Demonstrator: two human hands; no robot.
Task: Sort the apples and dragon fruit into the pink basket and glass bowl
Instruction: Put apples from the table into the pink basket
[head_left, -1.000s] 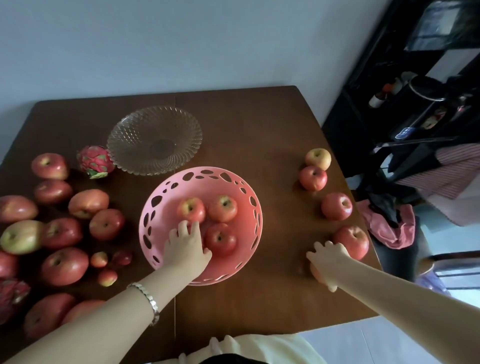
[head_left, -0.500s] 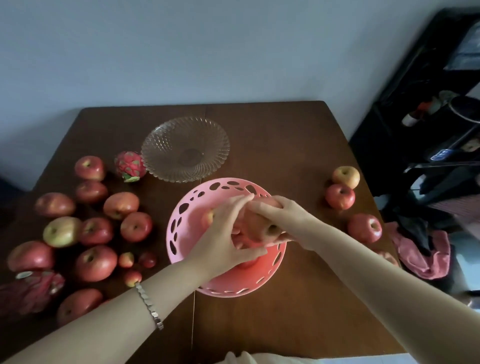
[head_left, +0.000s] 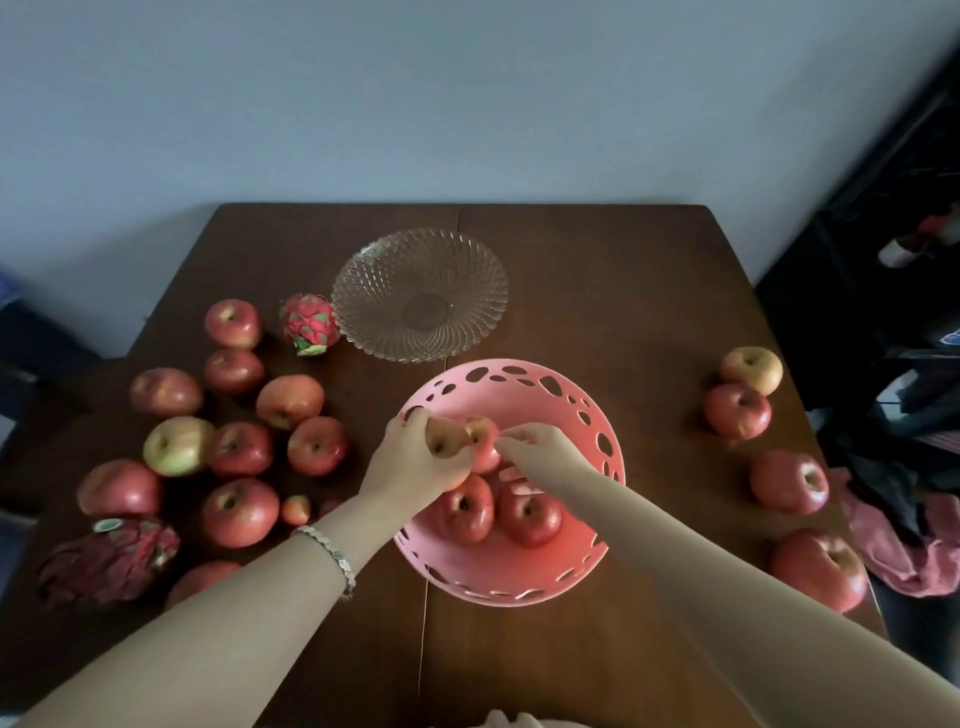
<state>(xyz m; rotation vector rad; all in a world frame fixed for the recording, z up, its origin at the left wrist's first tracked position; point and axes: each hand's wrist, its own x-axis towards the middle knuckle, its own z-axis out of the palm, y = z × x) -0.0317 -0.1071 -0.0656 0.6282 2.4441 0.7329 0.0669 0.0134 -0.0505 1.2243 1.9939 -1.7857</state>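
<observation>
The pink basket (head_left: 612, 441) stands at the table's middle with two red apples (head_left: 462, 512) lying in its near part. My left hand (head_left: 415, 460) is over the basket's left side, shut on a yellowish apple (head_left: 443, 439). My right hand (head_left: 537, 454) reaches in from the right with loose fingers, its fingertips against a red apple (head_left: 484, 444) between both hands. The glass bowl (head_left: 421, 293) sits bare behind the basket. One dragon fruit (head_left: 310, 322) lies left of the bowl, another (head_left: 111, 558) at the near left. Several apples (head_left: 239, 449) crowd the left side.
Several more apples (head_left: 737, 410) lie along the table's right edge, one (head_left: 818, 569) close to the near right corner. A pink cloth (head_left: 909, 551) and dark furniture (head_left: 883, 312) stand beyond that edge. A pale wall backs the table (head_left: 597, 270).
My right hand picked an apple up from the right edge and carried it to the basket. My left hand lifted a yellowish apple inside the basket. The camera shifted so the table looks more centred.
</observation>
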